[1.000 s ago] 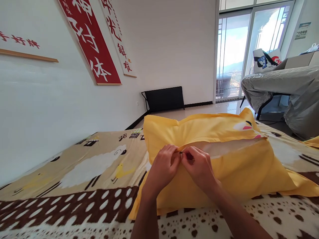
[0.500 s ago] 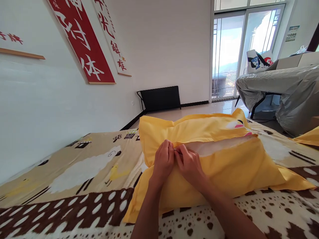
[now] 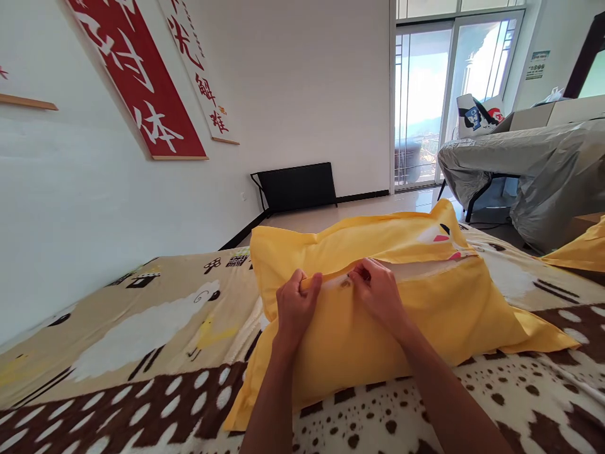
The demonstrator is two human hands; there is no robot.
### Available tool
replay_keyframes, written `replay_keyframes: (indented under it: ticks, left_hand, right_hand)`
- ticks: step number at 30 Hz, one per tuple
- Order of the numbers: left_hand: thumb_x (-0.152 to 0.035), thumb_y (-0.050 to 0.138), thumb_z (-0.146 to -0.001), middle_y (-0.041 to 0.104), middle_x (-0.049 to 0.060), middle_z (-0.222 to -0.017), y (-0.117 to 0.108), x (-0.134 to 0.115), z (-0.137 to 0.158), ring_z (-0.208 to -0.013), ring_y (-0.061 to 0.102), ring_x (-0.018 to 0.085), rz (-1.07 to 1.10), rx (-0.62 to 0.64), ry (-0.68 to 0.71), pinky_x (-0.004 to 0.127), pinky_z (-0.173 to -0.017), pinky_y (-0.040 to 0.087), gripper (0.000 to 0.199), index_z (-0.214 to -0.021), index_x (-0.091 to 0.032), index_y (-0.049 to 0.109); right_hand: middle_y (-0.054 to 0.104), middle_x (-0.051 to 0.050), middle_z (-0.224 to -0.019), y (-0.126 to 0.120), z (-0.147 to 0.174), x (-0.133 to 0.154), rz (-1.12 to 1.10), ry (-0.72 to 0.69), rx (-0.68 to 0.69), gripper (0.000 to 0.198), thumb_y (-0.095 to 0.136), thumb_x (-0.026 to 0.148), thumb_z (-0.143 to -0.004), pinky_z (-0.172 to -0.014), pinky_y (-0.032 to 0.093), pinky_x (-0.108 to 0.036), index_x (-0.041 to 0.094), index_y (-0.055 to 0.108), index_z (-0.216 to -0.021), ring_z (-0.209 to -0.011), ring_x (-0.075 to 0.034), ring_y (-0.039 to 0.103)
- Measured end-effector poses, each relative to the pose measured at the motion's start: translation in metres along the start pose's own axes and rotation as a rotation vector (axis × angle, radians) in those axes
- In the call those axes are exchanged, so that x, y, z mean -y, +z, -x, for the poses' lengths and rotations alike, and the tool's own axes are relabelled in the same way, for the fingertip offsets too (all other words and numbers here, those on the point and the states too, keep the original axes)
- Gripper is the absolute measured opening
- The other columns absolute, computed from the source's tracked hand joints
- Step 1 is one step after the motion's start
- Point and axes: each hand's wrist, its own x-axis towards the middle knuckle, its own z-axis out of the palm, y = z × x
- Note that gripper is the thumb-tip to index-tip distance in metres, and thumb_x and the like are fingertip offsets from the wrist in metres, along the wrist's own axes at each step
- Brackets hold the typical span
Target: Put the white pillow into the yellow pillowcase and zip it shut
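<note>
A yellow pillowcase (image 3: 350, 353) with a printed face at its far right corner lies across the patterned blanket (image 3: 142, 334). A long slit runs along its upper side, and a white pillow (image 3: 416, 270) shows through the gap. My left hand (image 3: 295, 309) is closed on the edge of the slit, thumb and fingers pinching the fabric. To its right, my right hand (image 3: 380, 293) pinches the slit's edge with its fingertips. Whether a zipper pull is between those fingertips is hidden. A small brownish mark lies on the cloth between both hands.
Another yellow cloth item (image 3: 579, 249) lies at the right edge. Beyond the bed, a black folded panel (image 3: 297, 187) leans against the wall. A table under grey plastic sheeting (image 3: 515, 151) stands at the right, bearing boxes, near a glass sliding door (image 3: 423, 107).
My hands, close together before, are now apart. The right one has slid rightward along the slit while the left still grips the edge. The view has shifted slightly to the right.
</note>
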Motion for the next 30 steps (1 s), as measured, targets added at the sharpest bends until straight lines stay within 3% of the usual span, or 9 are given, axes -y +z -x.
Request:
replay_keyframes:
  ticks: [4, 7, 12, 16, 18, 20, 22, 24, 30]
  left_hand:
    - [-0.058, 0.057, -0.074, 0.021, -0.007, -0.051, -0.002, 0.001, -0.001, -0.05, 0.023, 0.006, -0.012, 0.105, -0.075, 0.022, -0.049, 0.023, 0.055, -0.058, -0.018, 0.023]
    - [-0.056, 0.05, -0.08, 0.02, -0.005, -0.051, -0.001, 0.004, -0.002, -0.05, 0.024, 0.006, -0.038, 0.136, -0.057, 0.023, -0.051, 0.022, 0.054, -0.054, -0.017, 0.023]
    - [-0.055, 0.043, -0.085, 0.025, -0.003, -0.051, -0.001, 0.009, -0.004, -0.051, 0.027, 0.007, -0.046, 0.224, -0.034, 0.024, -0.053, 0.022, 0.053, -0.053, -0.016, 0.026]
    - [-0.057, 0.041, -0.085, 0.023, -0.003, -0.051, -0.007, 0.01, -0.006, -0.05, 0.026, 0.007, -0.02, 0.309, -0.028, 0.025, -0.052, 0.021, 0.054, -0.053, -0.016, 0.024]
    - [-0.057, 0.039, -0.086, 0.023, -0.003, -0.052, -0.01, 0.01, -0.006, -0.051, 0.025, 0.007, -0.035, 0.376, -0.029, 0.025, -0.052, 0.02, 0.054, -0.054, -0.016, 0.023]
    - [-0.056, 0.036, -0.087, 0.023, -0.003, -0.053, -0.013, 0.009, -0.006, -0.051, 0.024, 0.008, -0.071, 0.435, -0.017, 0.025, -0.052, 0.02, 0.052, -0.055, -0.017, 0.022]
    - [-0.054, 0.036, -0.087, 0.026, -0.003, -0.052, -0.014, 0.008, -0.006, -0.051, 0.026, 0.008, -0.099, 0.458, 0.014, 0.025, -0.052, 0.022, 0.05, -0.055, -0.017, 0.022]
    - [-0.053, 0.037, -0.086, 0.03, -0.002, -0.052, -0.016, 0.008, -0.008, -0.051, 0.03, 0.009, -0.11, 0.441, 0.051, 0.025, -0.052, 0.024, 0.05, -0.054, -0.017, 0.024]
    - [-0.047, 0.043, -0.084, 0.037, 0.0, -0.051, -0.014, 0.005, -0.015, -0.053, 0.039, 0.012, -0.099, 0.313, 0.123, 0.026, -0.057, 0.032, 0.049, -0.048, -0.018, 0.028]
  right_hand:
    - [0.052, 0.001, -0.067, -0.008, 0.0, 0.0, 0.033, -0.001, 0.036, 0.018, 0.046, 0.026, -0.086, -0.06, 0.032, -0.025, 0.02, 0.041, -0.07, -0.062, -0.013, 0.045]
    - [0.057, 0.0, -0.072, -0.01, -0.002, -0.004, 0.133, -0.044, 0.095, 0.015, 0.045, 0.023, -0.086, -0.066, 0.032, -0.026, 0.02, 0.042, -0.072, -0.069, -0.015, 0.049]
    - [0.06, 0.0, -0.074, -0.016, -0.008, -0.013, 0.175, 0.02, 0.202, 0.012, 0.046, 0.023, -0.086, -0.063, 0.031, -0.025, 0.02, 0.048, -0.074, -0.069, -0.015, 0.051]
    - [0.061, 0.0, -0.073, -0.029, -0.007, -0.022, 0.257, -0.058, 0.252, 0.011, 0.048, 0.02, -0.085, -0.063, 0.033, -0.025, 0.019, 0.049, -0.073, -0.066, -0.014, 0.051]
    - [0.06, -0.001, -0.072, -0.041, -0.001, -0.035, 0.296, -0.169, 0.159, 0.014, 0.048, 0.021, -0.086, -0.067, 0.035, -0.027, 0.019, 0.049, -0.072, -0.068, -0.015, 0.051]
    - [0.06, -0.003, -0.074, -0.054, 0.007, -0.054, 0.339, -0.285, -0.028, 0.014, 0.049, 0.021, -0.087, -0.073, 0.037, -0.029, 0.019, 0.05, -0.074, -0.075, -0.017, 0.052]
    - [0.06, -0.004, -0.074, -0.066, 0.015, -0.074, 0.37, -0.316, -0.236, 0.012, 0.05, 0.021, -0.088, -0.073, 0.038, -0.031, 0.019, 0.052, -0.076, -0.076, -0.018, 0.052]
    - [0.06, -0.003, -0.071, -0.077, 0.02, -0.089, 0.389, -0.308, -0.353, 0.011, 0.051, 0.02, -0.088, -0.07, 0.039, -0.03, 0.019, 0.052, -0.077, -0.071, -0.017, 0.052]
    - [0.061, -0.003, -0.071, -0.095, 0.012, -0.092, 0.455, -0.375, -0.368, 0.011, 0.052, 0.018, -0.086, -0.073, 0.04, -0.032, 0.019, 0.053, -0.075, -0.071, -0.017, 0.053]
